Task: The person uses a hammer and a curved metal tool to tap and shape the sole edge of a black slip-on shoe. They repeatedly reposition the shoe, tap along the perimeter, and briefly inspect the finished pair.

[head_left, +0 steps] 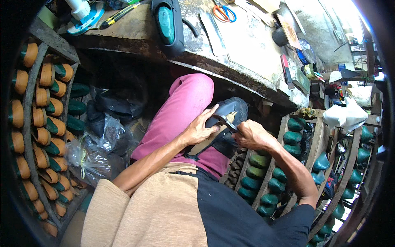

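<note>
A dark shoe upper (225, 108) with a tan underside lies across my lap, by my pink-trousered knee. My left hand (201, 128) grips its near left side, thumb and fingers wrapped round the edge. From the right, my right hand (252, 135) is closed round the handles of dark pincers (225, 121). Their curved head meets the shoe's edge close to my left fingertips; whether the jaws have caught material is too small to tell. Black material (238, 108) covers my other knee, beyond the shoe.
On the workbench (251, 51) ahead lie a dark shoe with a green last (166, 25), a metal blade (213, 35), scissors (224, 13) and a yellow cutter (120, 15). Racks of orange-and-green shoe pieces (41, 119) stand left; green lasts (276, 185) fill racks right. Plastic bags (98, 152) lie left.
</note>
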The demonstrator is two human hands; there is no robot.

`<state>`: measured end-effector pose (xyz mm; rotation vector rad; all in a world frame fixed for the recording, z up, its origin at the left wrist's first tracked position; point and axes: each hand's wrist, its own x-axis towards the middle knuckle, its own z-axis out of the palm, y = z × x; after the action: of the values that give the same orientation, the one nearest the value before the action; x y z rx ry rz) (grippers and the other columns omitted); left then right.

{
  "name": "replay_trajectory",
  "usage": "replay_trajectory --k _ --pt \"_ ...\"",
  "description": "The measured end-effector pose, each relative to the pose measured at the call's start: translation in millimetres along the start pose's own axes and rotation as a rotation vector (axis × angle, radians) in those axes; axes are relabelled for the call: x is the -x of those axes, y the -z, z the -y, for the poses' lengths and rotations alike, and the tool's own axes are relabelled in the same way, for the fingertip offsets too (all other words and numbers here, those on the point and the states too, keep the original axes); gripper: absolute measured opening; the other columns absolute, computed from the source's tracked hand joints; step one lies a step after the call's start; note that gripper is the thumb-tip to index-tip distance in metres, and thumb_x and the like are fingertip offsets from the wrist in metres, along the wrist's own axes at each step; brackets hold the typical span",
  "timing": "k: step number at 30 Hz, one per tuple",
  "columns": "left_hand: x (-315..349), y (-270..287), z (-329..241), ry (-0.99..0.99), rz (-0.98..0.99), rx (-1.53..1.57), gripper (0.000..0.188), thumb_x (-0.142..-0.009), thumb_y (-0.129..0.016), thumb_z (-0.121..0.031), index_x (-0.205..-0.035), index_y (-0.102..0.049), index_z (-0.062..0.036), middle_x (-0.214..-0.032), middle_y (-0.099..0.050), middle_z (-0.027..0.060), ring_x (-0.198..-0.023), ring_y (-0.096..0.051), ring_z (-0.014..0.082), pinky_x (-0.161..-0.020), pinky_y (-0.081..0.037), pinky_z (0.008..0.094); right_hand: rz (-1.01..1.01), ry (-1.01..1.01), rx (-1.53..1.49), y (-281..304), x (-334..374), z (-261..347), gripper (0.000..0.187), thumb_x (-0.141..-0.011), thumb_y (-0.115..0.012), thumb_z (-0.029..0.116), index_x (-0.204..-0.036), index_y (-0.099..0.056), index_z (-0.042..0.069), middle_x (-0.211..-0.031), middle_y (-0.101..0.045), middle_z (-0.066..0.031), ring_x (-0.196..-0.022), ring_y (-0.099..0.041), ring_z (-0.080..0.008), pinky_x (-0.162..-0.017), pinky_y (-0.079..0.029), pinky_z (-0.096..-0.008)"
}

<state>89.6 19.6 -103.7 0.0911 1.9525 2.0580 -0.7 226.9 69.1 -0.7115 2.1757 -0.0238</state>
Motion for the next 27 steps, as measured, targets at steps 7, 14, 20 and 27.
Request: replay_trajectory --k 7,14,20,27 --pt "-3.7 -5.2 -5.8 0.011 -0.049 0.07 0.088 -0.099 -0.078 -0.013 -0.175 -0.037 0.0059 -0.164 -0.054 0.0343 -0.157 -0.053 0.0428 -0.134 -0.039 0.0449 -0.018 0.051 0.222 12.4 -1.8 5.5 0.051 -0.108 -0.076 0.04 -0.086 -0.077 -0.006 -0.081 -0.075 -0.0311 -0.08 -0.079 -0.0496 -0.071 -0.064 -0.0567" --pt "4.1 -6.1 -23.7 0.043 -0.049 -0.17 0.094 -0.098 -0.076 -0.013 -0.176 -0.028 0.0074 -0.174 -0.041 0.0358 -0.164 -0.042 0.0474 -0.137 -0.035 0.0481 -0.127 0.27 0.145 -4.2 -7.2 -36.1 0.055 -0.111 -0.071 0.045 -0.086 -0.068 -0.004 -0.076 -0.072 -0.0291 -0.069 -0.076 -0.0478 -0.061 -0.061 -0.0558" --pt "0.2 -9.5 -35.7 0.117 -0.031 -0.219 0.101 -0.095 -0.079 -0.009 -0.177 -0.023 0.0062 -0.177 -0.037 0.0361 -0.166 -0.038 0.0487 -0.139 -0.032 0.0501 -0.237 0.486 0.075 -30.7 -30.7 -84.5 0.051 -0.11 -0.074 0.043 -0.085 -0.066 -0.001 -0.078 -0.069 -0.0229 -0.064 -0.072 -0.0431 -0.055 -0.057 -0.0522" --pt "-7.7 -9.2 -33.8 0.061 -0.107 -0.345 0.107 -0.089 -0.083 -0.007 -0.179 -0.025 0.0037 -0.176 -0.041 0.0353 -0.165 -0.042 0.0489 -0.137 -0.034 0.0499 -0.402 0.565 0.009 -50.1 -47.9 -108.0 0.048 -0.108 -0.075 0.042 -0.085 -0.065 0.001 -0.08 -0.067 -0.0174 -0.064 -0.072 -0.0388 -0.055 -0.057 -0.0498"
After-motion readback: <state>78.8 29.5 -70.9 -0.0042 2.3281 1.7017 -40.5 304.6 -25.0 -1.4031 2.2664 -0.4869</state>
